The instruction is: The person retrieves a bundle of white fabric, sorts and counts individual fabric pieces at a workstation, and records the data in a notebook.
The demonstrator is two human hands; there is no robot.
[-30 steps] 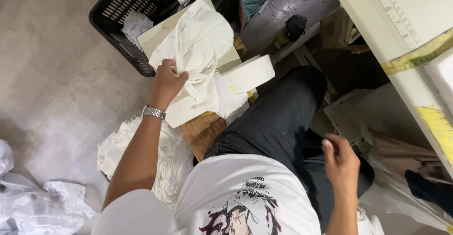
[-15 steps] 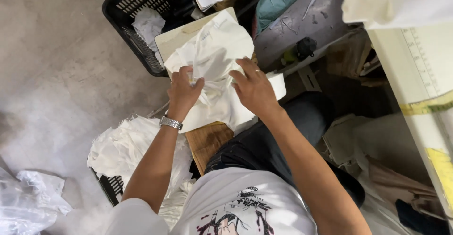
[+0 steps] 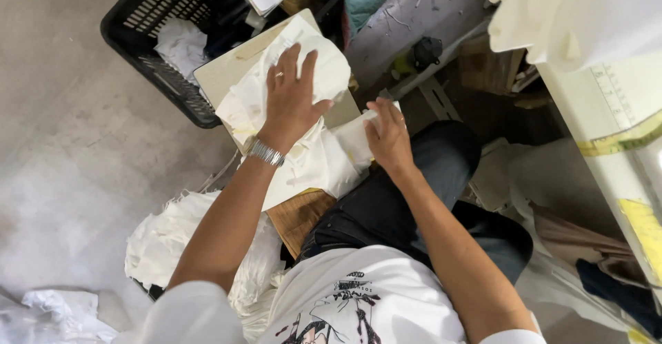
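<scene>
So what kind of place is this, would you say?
Probably a sewing workshop: cream fabric pieces piled under both hands, more cut cloth heaped on the floor, and a black crate of scraps.

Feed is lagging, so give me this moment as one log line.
left hand: flat on cream fabric pile | right hand: gripping pile edge | black crate: beyond pile | more fabric: on floor

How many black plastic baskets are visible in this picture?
1. The black plastic lattice basket stands on the grey floor at the upper left, beyond the cream cloth pile under the left hand. A dark edge under the lower white cloth heap may be another.
</scene>
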